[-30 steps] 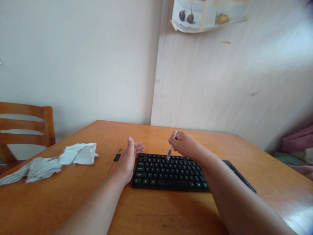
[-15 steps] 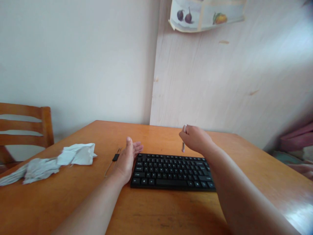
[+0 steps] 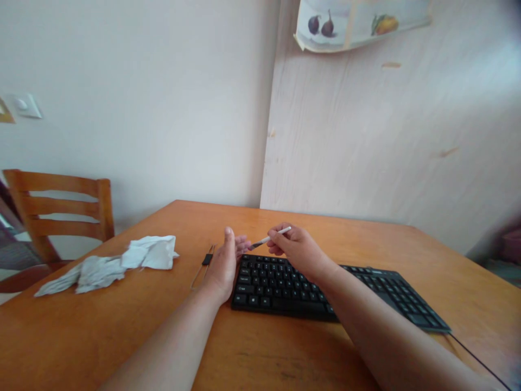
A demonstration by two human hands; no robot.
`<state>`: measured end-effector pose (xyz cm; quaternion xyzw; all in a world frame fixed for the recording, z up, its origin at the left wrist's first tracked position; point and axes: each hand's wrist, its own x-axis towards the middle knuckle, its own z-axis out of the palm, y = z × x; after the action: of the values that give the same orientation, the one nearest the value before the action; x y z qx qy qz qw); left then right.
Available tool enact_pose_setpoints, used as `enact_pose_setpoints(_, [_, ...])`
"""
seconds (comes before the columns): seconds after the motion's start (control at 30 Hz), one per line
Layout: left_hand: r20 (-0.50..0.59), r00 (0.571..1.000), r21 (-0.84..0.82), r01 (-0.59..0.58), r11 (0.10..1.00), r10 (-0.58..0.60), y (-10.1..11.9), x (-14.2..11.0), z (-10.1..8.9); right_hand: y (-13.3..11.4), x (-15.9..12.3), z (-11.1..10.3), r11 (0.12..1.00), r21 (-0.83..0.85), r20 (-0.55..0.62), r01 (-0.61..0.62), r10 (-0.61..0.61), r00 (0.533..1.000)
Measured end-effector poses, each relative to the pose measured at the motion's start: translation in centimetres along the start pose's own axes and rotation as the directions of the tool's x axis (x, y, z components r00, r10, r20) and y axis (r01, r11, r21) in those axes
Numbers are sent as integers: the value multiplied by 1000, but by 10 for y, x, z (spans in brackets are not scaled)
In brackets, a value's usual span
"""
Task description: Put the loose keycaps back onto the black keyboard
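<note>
A black keyboard (image 3: 280, 305) lies on the table, its right part partly covered by my right forearm. My right hand (image 3: 296, 248) pinches a thin brush (image 3: 266, 239) with a white handle and a dark tip. The brush is held slantwise above the keyboard's back edge, its tip pointing left, close to the fingers of my left hand (image 3: 223, 265). That hand stands on edge against the keyboard's left end, thumb up and fingers stretched out, holding nothing. Left of it lies a small black piece (image 3: 207, 259) with thin strands at both ends.
A crumpled whitish cloth (image 3: 101, 271) lies on the left of the wooden table (image 3: 260, 358). A wooden chair (image 3: 67, 209) stands beyond the left edge. The keyboard's cable (image 3: 476, 353) runs off to the lower right. A wall closes off the back.
My right hand has moved left and turned, bringing the brush from nearly upright to slanted, tip near my left fingers. The view has swung left. My left hand stays beside the keyboard.
</note>
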<state>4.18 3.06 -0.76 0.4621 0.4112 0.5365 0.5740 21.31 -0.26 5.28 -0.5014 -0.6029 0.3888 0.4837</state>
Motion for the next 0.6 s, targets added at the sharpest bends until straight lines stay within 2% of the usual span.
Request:
enact_pose_setpoints(0.23, [9, 1000, -34, -5, 999, 6, -3, 1, 0, 13, 2, 10, 1000, -19, 45, -2, 3, 999])
enact_pose_setpoints(0.4, [-7, 1000, -48, -3, 999, 2, -4, 2, 2, 16, 5, 3, 993, -118, 11, 0, 2, 1000])
enact_pose_setpoints(0.6, [-2, 1000, -31, -5, 1000, 5, -3, 1, 1, 6, 7, -10, 972, -227, -47, -62, 53, 998])
